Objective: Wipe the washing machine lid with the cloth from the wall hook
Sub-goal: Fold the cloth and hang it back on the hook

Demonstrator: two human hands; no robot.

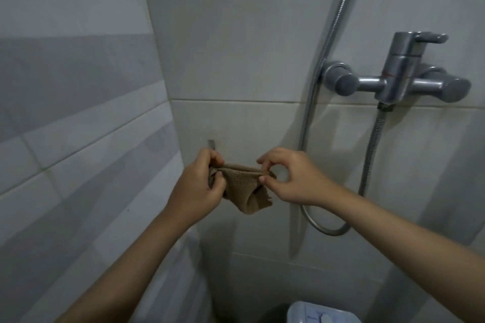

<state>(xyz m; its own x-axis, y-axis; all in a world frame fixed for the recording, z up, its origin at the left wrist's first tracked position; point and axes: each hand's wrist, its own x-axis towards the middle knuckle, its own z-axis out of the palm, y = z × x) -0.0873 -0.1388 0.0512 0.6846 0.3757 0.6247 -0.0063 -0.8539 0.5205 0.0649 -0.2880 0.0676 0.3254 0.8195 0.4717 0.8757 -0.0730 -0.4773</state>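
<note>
A small brown knitted cloth (244,190) is stretched between both hands in front of the tiled wall. My left hand (195,187) pinches its left end, just below a small metal wall hook (211,144). My right hand (294,178) pinches the right end with thumb and forefinger. The cloth's lower part sags loose between them. Whether the cloth still touches the hook is hidden by my left fingers. At the bottom edge a pale blue-white corner, possibly the washing machine (319,313), shows.
A chrome shower mixer tap (399,78) sticks out from the wall at upper right. Its metal hose (312,102) runs down the wall and loops below my right wrist. Grey tiled walls meet in a corner on the left.
</note>
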